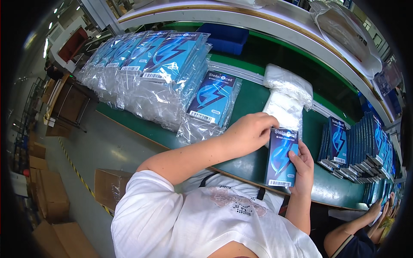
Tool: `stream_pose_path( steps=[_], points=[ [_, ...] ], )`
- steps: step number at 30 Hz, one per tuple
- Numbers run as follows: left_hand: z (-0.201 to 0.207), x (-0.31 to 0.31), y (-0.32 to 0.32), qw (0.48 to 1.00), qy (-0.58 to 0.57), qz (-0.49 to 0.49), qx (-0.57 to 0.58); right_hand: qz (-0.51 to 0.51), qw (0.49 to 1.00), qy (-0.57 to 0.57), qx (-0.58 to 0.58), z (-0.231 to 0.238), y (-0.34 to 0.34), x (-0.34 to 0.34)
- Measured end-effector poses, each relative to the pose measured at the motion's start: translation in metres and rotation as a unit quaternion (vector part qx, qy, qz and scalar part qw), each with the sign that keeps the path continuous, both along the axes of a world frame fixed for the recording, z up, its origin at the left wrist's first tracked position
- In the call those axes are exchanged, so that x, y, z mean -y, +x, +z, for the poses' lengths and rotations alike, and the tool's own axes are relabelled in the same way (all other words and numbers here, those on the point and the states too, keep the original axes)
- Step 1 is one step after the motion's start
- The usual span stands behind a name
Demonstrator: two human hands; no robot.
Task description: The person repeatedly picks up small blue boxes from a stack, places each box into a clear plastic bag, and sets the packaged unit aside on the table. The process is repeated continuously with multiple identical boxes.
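Note:
A flat blue battery box (279, 161) is held upright in front of my chest by my right hand (303, 170), the thumb across its front and the fingers behind. At the box's top left corner, my left hand (254, 131) has its fingers curled and pinched together; what is between them, if anything, is hidden. Just beyond both hands lies a stack of clear plastic bags (282, 107) on the green table (245, 165). To the left of my left hand, a bagged battery box (213, 99) rests beside a long row of bagged battery boxes (172, 56).
Unbagged battery boxes (337, 142) stand in rows at the right, near a co-worker's hands (376, 210). A blue bin (226, 38) sits at the back under a shelf (258, 19). Cardboard boxes (109, 187) lie on the floor at left.

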State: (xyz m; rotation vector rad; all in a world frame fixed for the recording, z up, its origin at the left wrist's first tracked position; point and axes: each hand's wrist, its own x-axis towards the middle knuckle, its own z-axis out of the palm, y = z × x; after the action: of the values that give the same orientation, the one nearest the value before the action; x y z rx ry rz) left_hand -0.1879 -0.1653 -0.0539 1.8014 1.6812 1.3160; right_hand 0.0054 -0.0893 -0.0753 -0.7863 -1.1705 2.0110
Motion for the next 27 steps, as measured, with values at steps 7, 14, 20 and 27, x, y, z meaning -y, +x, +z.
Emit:
stream_pose_path(
  steps=[7,14,20,27],
  points=[
    [0.005,0.011,0.014,0.967,-0.132,0.021,0.216,-0.157,0.987,-0.002,-0.037,0.005,-0.006,0.013],
    [-0.014,-0.006,0.035,0.77,-0.123,-0.082,0.621,-0.027,0.992,0.034,0.115,-0.003,0.002,0.008],
    [0.001,0.002,0.034,0.702,-0.183,-0.164,0.668,0.013,0.914,0.383,0.132,0.03,0.013,0.003],
    [0.002,0.01,0.041,0.744,-0.278,-0.203,0.573,-0.165,0.814,0.557,-0.025,0.035,0.016,0.007]
  ],
)
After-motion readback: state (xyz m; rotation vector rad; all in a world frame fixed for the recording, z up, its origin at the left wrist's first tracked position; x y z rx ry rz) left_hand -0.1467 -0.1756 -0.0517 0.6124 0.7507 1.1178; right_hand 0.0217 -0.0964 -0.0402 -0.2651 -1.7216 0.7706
